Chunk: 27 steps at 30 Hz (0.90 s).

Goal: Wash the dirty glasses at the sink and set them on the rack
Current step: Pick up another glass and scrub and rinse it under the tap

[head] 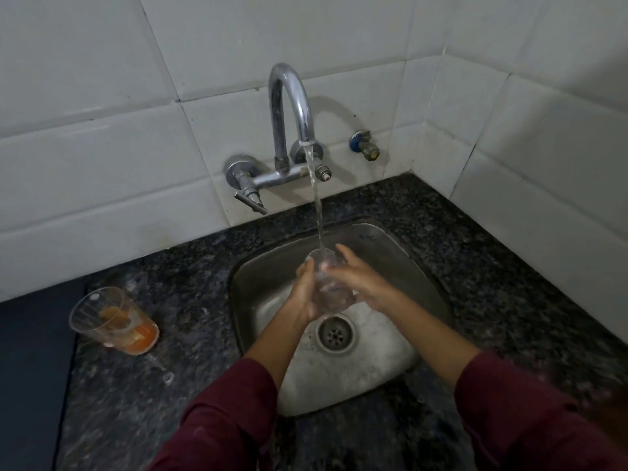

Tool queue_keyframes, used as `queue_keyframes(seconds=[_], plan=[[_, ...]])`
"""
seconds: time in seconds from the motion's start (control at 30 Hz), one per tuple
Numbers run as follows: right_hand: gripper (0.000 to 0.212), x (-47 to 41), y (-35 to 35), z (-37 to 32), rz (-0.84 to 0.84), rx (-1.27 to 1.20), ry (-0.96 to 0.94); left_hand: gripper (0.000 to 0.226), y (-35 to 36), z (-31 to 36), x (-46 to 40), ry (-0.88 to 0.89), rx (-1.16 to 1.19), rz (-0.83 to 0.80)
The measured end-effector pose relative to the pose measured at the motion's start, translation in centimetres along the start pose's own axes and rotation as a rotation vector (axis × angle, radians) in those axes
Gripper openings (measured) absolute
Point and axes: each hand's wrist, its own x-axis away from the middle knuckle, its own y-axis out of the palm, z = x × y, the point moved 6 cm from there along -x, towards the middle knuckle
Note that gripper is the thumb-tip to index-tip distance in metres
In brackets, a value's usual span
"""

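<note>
A clear glass (pixel 329 290) is held over the steel sink (pixel 390 246), its mouth up under the running stream from the chrome tap (pixel 292 107). My left hand (pixel 306 290) grips the glass from the left side. My right hand (pixel 360 280) wraps it from the right, with fingers reaching over the rim. A second glass (pixel 112 321), dirty with orange residue at its bottom, stands on the dark granite counter (pixel 190 294) left of the sink.
The drain (pixel 335 334) lies just below the hands. A tap lever (pixel 251 202) sticks out at the left of the tap, and a small blue-capped valve (pixel 365 144) is on the tiled wall. A dark surface (pixel 30 368) borders the counter at far left.
</note>
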Motion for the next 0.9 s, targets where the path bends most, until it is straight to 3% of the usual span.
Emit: queue_keyframes(seconds=[0.1, 0.2, 0.27, 0.33, 0.43, 0.5, 0.57, 0.63, 0.67, 0.77, 0.83, 0.9], plan=[[0.097, 0.3, 1.2, -0.1, -0.022, 0.364, -0.188, 0.043, -0.1, 1.2, -0.4, 0.156, -0.063, 0.013], [0.101, 1.0, 2.6, -0.1, 0.020, 0.773, -0.371, 0.045, -1.1, 3.5, -0.3, 0.452, -0.514, 0.260], [0.102, 1.7, 3.7, -0.1, 0.065, 0.937, -0.433, 0.049, -1.4, 4.7, 0.4, 0.614, -0.645, 0.419], [0.109, 1.5, 4.2, -0.1, 0.063, 0.850, -0.433, 0.054, -1.8, 5.3, 1.0, 0.675, -0.566, 0.487], [0.116, 0.9, 4.1, 0.7, -0.126, 0.227, -0.248, 0.059, -2.4, 5.8, 1.1, 0.672, -0.411, 0.506], [0.104, 1.1, 4.0, 1.1, -0.293, -0.187, -0.108, 0.056, -2.8, 5.6, 0.7, 0.624, -0.263, 0.468], [0.083, 1.9, 3.9, 0.7, -0.406, -0.371, -0.019, 0.052, -3.2, 5.3, 0.1, 0.573, -0.117, 0.418], [0.076, 2.2, 3.7, 0.2, -0.380, -0.273, 0.000, 0.047, -3.3, 5.4, -0.4, 0.592, -0.178, 0.408], [0.082, 2.2, 3.6, 0.0, -0.304, -0.083, -0.037, 0.045, -3.1, 5.8, -0.3, 0.615, -0.332, 0.429], [0.117, 2.1, 3.5, -1.0, -0.005, 0.798, -0.233, 0.053, -1.4, 7.0, 0.7, 0.651, -0.843, 0.533], [0.121, 2.6, 3.6, -1.3, 0.027, 0.803, -0.287, 0.052, -1.0, 7.5, 0.6, 0.656, -0.871, 0.519], [0.117, 2.8, 3.4, -1.0, -0.109, 0.362, -0.228, 0.050, -1.3, 7.5, 0.0, 0.663, -0.722, 0.469]])
